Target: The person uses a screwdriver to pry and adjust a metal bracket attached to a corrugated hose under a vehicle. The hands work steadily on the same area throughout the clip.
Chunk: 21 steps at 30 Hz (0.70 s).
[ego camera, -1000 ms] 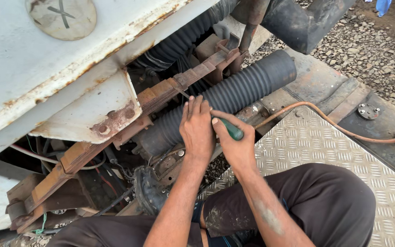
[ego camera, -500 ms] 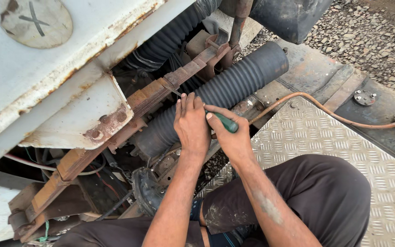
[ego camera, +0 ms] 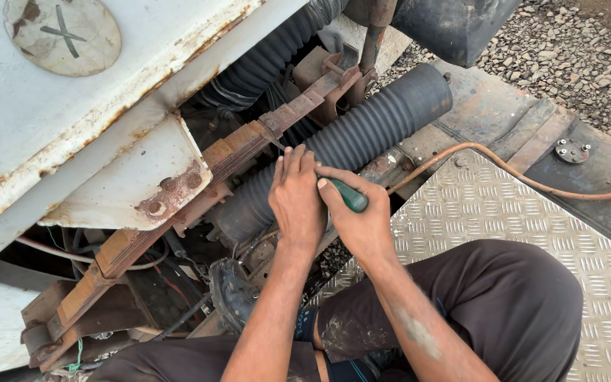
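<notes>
- The right hand [ego camera: 362, 223] is closed tight around a screwdriver [ego camera: 350, 198] with a green handle. The thumb lies along the top of the handle.
- Only the green handle shows. The metal end is hidden behind the left hand, so I cannot tell what it touches.
- The left hand [ego camera: 296, 201] lies flat, fingers straight and close together, on the big black ribbed hose [ego camera: 383, 124]. Its grip is open and holds nothing. It touches the right hand at the thumb side.
- The screwdriver sits between the two hands, just above the lower part of the hose.
- The black hose runs from the lower left up to the right. Its round open end points to the upper right.
- Just above the hose is a rusty stack of flat metal strips [ego camera: 228, 155]. It runs the same slanted way, from lower left to upper right.
- A second black ribbed hose [ego camera: 263, 60] lies higher up, under a big white metal body [ego camera: 107, 106] with rust along its edges.
- A thin orange pipe [ego camera: 503, 170] bends across from near the hands to the right edge.
- The person's knee in dark trousers [ego camera: 489, 304] rests over a shiny metal plate with a bumpy pattern [ego camera: 475, 205].
- Grey gravel [ego camera: 567, 49] lies on the ground at the upper right.
- Thin wires [ego camera: 72, 255] hang in the dark gap at the lower left.
</notes>
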Available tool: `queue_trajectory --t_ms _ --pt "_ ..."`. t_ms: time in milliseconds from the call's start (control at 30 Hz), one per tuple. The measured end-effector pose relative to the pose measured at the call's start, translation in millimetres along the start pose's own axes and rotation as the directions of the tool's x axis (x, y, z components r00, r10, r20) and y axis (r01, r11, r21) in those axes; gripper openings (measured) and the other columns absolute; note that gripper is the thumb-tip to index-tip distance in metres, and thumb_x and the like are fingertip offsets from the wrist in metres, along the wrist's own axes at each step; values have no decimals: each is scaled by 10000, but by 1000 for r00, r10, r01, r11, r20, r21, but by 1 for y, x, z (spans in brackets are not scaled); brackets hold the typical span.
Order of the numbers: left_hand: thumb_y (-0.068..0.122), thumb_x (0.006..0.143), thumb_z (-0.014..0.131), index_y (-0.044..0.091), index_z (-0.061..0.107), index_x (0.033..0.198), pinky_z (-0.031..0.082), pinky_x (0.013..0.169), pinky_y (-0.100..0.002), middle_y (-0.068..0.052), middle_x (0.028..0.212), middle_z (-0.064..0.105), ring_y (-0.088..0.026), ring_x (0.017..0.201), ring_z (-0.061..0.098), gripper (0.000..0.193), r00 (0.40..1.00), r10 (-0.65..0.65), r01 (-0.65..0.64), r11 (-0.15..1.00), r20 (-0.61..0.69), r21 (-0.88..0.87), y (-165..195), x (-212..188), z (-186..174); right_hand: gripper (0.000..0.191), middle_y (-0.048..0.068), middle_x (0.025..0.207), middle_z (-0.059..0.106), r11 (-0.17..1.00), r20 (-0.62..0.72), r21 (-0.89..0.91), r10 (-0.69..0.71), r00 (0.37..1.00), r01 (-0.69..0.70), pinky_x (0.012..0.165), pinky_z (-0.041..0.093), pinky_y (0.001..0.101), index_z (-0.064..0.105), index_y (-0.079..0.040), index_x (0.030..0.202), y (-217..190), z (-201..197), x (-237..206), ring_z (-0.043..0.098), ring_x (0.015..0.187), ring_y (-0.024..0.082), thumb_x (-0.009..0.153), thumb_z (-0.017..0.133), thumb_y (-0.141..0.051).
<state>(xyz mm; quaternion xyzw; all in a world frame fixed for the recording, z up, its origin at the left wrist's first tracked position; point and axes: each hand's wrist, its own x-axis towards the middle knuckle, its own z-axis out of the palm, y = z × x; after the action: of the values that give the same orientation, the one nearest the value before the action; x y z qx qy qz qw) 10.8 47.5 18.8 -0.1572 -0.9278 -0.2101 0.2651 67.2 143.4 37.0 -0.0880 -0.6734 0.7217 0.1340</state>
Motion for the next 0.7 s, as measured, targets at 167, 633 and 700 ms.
queue_trajectory --t_ms 167,633,700 --pt "43 910 649 -69 688 1095 474 1126 -477 -241 1325 659 -414 1307 594 219 1000 18 -18 999 11 35 -3 4 -2 290 56 905 767 997 10 -22 74 997 -73 670 535 243 776 -59 1208 0 3 0 632 757 79 942 692 -138" --pt "31 887 646 -49 676 1152 458 1143 -471 -224 1352 651 -405 1325 580 278 1000 -16 16 1000 6 17 -9 1 -6 264 71 1022 803 998 35 -16 -54 998 55 834 569 248 759 -43 1177 -2 10 -3 691 918 71 935 701 -131" --pt "39 911 645 -49 677 1177 452 1138 -479 -226 1343 651 -406 1316 580 281 1000 -27 27 999 -3 -24 -11 0 -8 263 74 988 804 996 11 -77 -49 999 50 814 570 252 768 -48 1169 -3 11 -6 702 891 80 928 707 -131"
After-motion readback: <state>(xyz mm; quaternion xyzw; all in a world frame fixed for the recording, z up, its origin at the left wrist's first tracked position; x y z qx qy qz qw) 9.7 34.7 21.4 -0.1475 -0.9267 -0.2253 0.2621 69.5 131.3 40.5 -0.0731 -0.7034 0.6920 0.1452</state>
